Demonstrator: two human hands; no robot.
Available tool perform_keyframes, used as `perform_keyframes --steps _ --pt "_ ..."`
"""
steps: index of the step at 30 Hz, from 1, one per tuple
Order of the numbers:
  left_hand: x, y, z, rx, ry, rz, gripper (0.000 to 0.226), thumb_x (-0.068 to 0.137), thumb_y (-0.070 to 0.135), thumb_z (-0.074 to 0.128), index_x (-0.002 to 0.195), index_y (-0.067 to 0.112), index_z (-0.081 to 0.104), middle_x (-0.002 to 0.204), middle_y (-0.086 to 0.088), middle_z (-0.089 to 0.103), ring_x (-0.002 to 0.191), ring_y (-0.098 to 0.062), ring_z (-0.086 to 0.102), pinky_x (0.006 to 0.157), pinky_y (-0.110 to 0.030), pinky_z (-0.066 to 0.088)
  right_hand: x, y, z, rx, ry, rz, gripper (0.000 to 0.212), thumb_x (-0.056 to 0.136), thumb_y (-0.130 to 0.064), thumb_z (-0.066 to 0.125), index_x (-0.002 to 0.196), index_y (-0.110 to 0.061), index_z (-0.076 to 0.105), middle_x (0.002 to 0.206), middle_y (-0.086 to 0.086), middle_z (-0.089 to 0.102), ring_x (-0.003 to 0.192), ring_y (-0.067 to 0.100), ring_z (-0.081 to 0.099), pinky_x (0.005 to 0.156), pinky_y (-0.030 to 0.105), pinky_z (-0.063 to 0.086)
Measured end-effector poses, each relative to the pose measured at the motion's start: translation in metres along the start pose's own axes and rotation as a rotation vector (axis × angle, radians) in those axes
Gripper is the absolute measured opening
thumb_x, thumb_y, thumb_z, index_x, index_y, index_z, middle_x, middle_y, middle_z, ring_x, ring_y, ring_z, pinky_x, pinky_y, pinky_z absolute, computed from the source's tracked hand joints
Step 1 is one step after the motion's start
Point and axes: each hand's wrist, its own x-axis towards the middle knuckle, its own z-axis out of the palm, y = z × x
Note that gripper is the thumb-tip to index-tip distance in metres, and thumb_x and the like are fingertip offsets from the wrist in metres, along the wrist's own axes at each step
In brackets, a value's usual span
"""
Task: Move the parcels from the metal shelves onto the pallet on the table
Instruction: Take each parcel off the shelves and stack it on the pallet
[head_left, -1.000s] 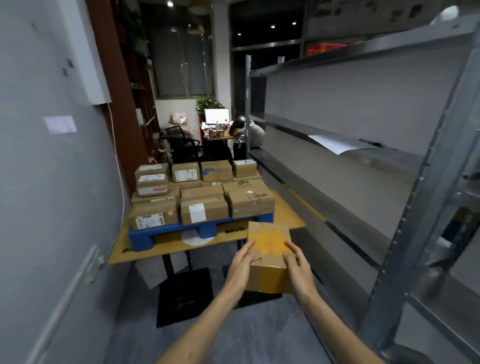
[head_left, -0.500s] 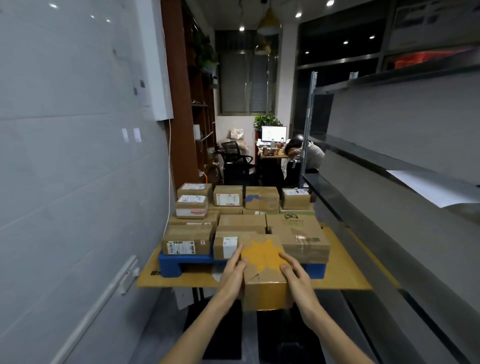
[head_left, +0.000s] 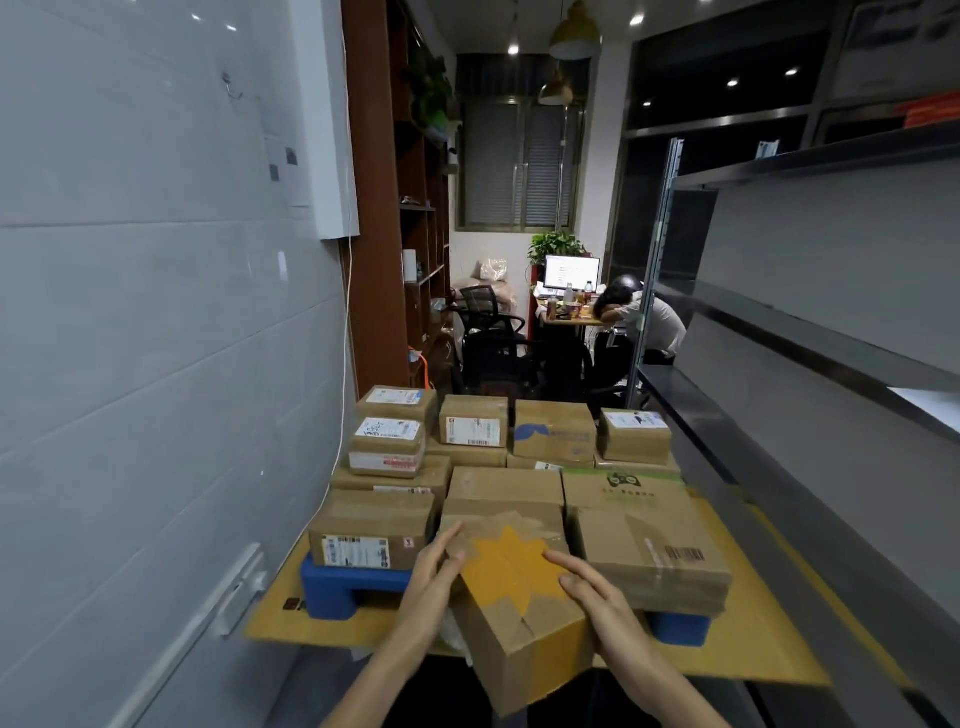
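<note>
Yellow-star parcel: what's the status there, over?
Left hand and right hand hold the yellow-star parcel between them, fingers fairly straight. Parcel tilted at the front of the blue pallet, not set down. Stacked parcels fill the pallet ahead.

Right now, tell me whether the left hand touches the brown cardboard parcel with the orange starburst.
Touching. Head view: the left hand presses the brown cardboard parcel with the orange starburst, no gap.
</note>
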Motion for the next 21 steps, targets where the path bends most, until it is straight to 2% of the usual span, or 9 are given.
perform_keyframes --steps 3,7,8,10,12,14,16,18,21 --pt "0.041 -0.003 -0.016 0.014 -0.053 -0.001 0.026 0.097 0.048 0.053 0.122 0.053 0.057 0.144 0.009 0.044 0.135 -0.020 0.041 0.114 -0.049 0.036 0.048 -0.007 0.002 0.033 0.021 0.005 0.025 0.099 -0.034 0.056 0.118 -0.035 0.071 0.136 -0.008 0.055 0.129 0.022 0.050 0.110 0.046 0.040" --pt "0.093 -0.006 -0.029 -0.007 -0.026 0.063 0.024 0.092 0.051 0.060 0.116 0.055 0.063 0.136 0.011 0.054 0.129 -0.018 0.049 0.108 -0.051 0.043 0.106 -0.017 0.014 0.052 0.126 -0.051 0.023 0.098 -0.035 0.057 0.114 -0.041 0.072 0.133 -0.011 0.059 0.117 0.010 0.056 0.093 0.032 0.048" --pt "0.105 -0.007 -0.030 -0.018 -0.003 0.077 0.024 0.093 0.049 0.061 0.116 0.054 0.064 0.134 0.012 0.057 0.127 -0.016 0.051 0.107 -0.051 0.044 0.119 -0.017 0.017 0.068 0.173 -0.066 0.022 0.097 -0.036 0.058 0.114 -0.041 0.071 0.133 -0.012 0.060 0.117 0.009 0.055 0.095 0.032 0.047" --pt "0.128 -0.010 -0.029 -0.038 0.054 0.090 0.023 0.093 0.045 0.062 0.115 0.052 0.065 0.130 0.014 0.059 0.124 -0.014 0.052 0.106 -0.050 0.045 0.143 -0.013 0.023 0.108 0.267 -0.065 0.026 0.095 -0.042 0.059 0.121 -0.041 0.066 0.138 -0.006 0.057 0.125 0.017 0.051 0.107 0.042 0.042" --pt "0.148 -0.014 -0.026 -0.055 0.108 0.087 0.021 0.094 0.038 0.063 0.111 0.051 0.067 0.129 0.015 0.060 0.123 -0.013 0.053 0.107 -0.049 0.044 0.163 -0.006 0.031 0.125 0.363 -0.032 0.046 0.092 -0.051 0.060 0.137 -0.041 0.053 0.146 -0.003 0.050 0.133 0.024 0.046 0.113 0.048 0.037" --pt "0.165 -0.018 -0.022 -0.081 0.159 0.069 0.022 0.094 0.034 0.064 0.107 0.051 0.068 0.128 0.014 0.061 0.123 -0.014 0.053 0.108 -0.049 0.043 0.176 0.000 0.039 0.110 0.427 -0.012 0.067 0.088 -0.058 0.061 0.148 -0.043 0.035 0.153 -0.002 0.041 0.138 0.025 0.039 0.114 0.046 0.034" --pt "0.181 -0.021 -0.017 -0.109 0.223 0.062 0.022 0.094 0.031 0.065 0.106 0.048 0.069 0.127 0.012 0.061 0.122 -0.015 0.053 0.107 -0.046 0.043 0.188 0.005 0.046 0.068 0.465 -0.004 0.078 0.086 -0.060 0.061 0.152 -0.046 0.023 0.159 -0.004 0.030 0.144 0.024 0.031 0.116 0.043 0.029" --pt "0.196 -0.024 -0.010 -0.101 0.286 0.077 0.022 0.093 0.029 0.066 0.107 0.046 0.067 0.130 0.008 0.056 0.121 -0.015 0.051 0.101 -0.040 0.043 0.199 0.010 0.048 0.017 0.479 -0.016 0.084 0.085 -0.062 0.062 0.154 -0.044 0.017 0.161 -0.008 0.026 0.146 0.022 0.028 0.120 0.044 0.025" --pt "0.216 -0.029 0.005 -0.073 0.387 0.081 0.023 0.092 0.030 0.066 0.112 0.041 0.065 0.133 0.002 0.047 0.121 -0.015 0.045 0.097 -0.034 0.036 0.215 0.012 0.050 -0.074 0.448 -0.053 0.079 0.087 -0.063 0.057 0.153 -0.047 0.016 0.160 -0.012 0.026 0.147 0.018 0.027 0.120 0.044 0.025"
